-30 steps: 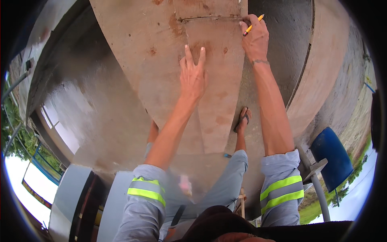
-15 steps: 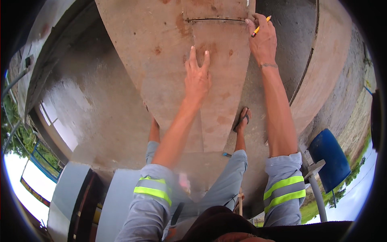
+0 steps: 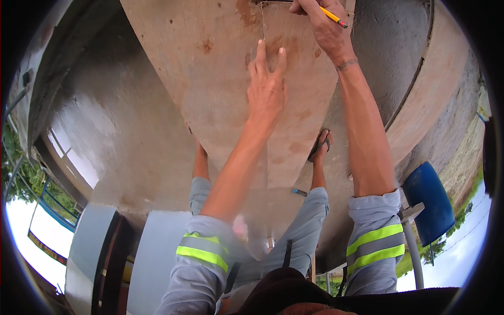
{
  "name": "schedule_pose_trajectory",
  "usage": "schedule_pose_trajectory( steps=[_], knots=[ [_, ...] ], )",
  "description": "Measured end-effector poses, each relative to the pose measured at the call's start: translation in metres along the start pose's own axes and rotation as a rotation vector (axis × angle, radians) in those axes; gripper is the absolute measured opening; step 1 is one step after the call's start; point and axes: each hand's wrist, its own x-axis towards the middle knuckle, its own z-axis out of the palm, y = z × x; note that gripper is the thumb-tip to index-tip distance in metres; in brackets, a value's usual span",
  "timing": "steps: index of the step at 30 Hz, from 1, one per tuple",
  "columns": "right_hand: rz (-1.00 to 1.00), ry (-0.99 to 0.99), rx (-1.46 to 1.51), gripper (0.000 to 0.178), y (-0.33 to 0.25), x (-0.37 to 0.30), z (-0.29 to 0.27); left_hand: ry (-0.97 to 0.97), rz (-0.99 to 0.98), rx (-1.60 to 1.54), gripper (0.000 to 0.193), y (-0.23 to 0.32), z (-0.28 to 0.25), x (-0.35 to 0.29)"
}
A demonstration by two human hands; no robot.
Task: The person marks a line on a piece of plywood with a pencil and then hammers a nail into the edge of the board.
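Note:
A long tan plywood board [image 3: 210, 100], stained with reddish-brown marks, lies before me and narrows toward my feet. My left hand [image 3: 268, 89] rests on its middle with two fingers stretched out and apart, holding nothing. At the top edge of the view, my right hand [image 3: 328, 34] is closed, with a yellow pencil [image 3: 332, 16] between its fingers; the red eraser end points down to the right. The right fingertips are bent near a dark gap across the board, cut off by the top edge. Whether the pencil's point touches the wood I cannot tell.
My sandalled foot [image 3: 321, 144] stands right of the board on the concrete floor [image 3: 131, 131]. A small blue object [image 3: 300, 192] lies near my knee. A blue barrel [image 3: 429, 199] stands at right, and pale blue panels [image 3: 157, 252] are at lower left.
My right hand has moved up and left, and the pencil has turned so its eraser end now points down-right. My left hand has shifted slightly up and right in view.

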Motion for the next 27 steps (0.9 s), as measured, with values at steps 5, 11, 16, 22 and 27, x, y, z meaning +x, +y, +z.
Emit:
schedule_pose_trajectory(
  steps=[5, 11, 16, 22, 27],
  knots=[
    [-0.069, -0.039, -0.201, 0.016, 0.002, 0.003, -0.001, 0.032, 0.031, 0.022, 0.068, -0.002, -0.001, 0.000],
    [-0.195, -0.037, -0.387, 0.012, -0.001, 0.007, 0.001, 0.021, 0.011, 0.029, 0.069, -0.003, 0.000, 0.000],
    [-0.220, -0.043, -0.358, 0.014, 0.003, 0.013, 0.003, 0.027, 0.007, 0.049, 0.069, -0.003, 0.004, 0.002],
    [-0.152, -0.033, -0.471, 0.019, 0.002, 0.018, 0.008, 0.035, 0.007, 0.062, 0.070, -0.006, 0.006, -0.001],
    [-0.147, -0.017, -0.535, 0.022, -0.009, 0.014, 0.011, 0.037, 0.003, 0.058, 0.071, -0.007, 0.003, 0.000]
  ],
)
